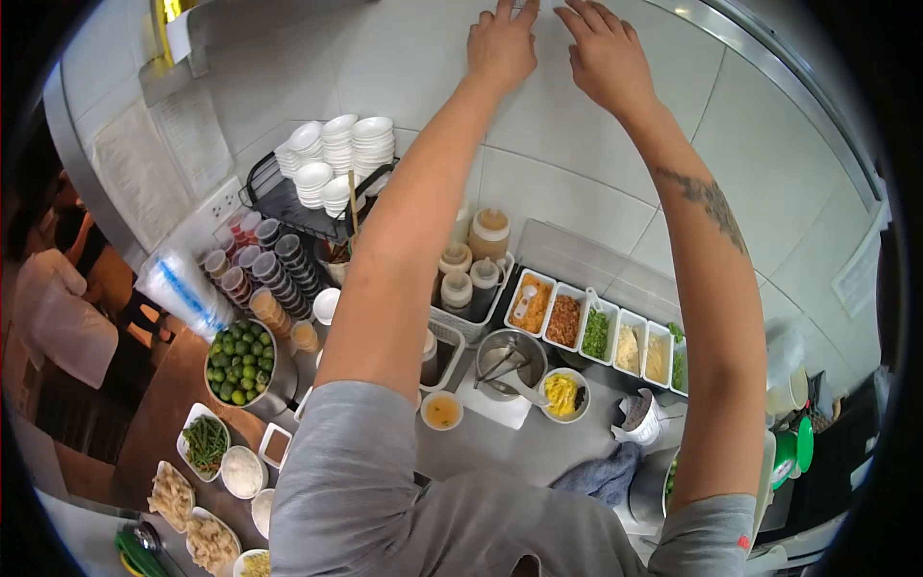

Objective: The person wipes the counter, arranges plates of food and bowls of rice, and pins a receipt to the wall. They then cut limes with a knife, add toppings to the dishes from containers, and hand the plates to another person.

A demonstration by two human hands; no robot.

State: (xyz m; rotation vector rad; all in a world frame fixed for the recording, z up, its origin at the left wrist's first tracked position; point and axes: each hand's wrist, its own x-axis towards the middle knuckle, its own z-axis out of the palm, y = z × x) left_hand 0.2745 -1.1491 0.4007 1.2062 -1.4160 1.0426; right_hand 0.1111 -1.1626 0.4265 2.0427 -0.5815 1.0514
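Both arms stretch up in front of the tiled wall [404, 67]. My left hand [503, 50] is at the top edge of the view, its fingers pointing upward and the tips partly cut off. Close beside it, my right hand [608, 56] has its fingers extended and angled toward the left hand. Nothing can be made out in either hand, and whatever lies above the frame edge is hidden. Below the arms, a steel pot [510, 358] with utensils stands on the counter by a bowl of yellow food [563, 394] and a small cup of orange liquid [441, 411].
White trays of toppings [596, 329] line the wall. Squeeze bottles [488, 236] stand in a basket. Stacked white dishes [336, 154] fill a black rack. At left are lidded sauce cups [274, 264], a pot of green citrus [238, 361] and bowls of food [204, 442]. Another person [62, 308] is far left.
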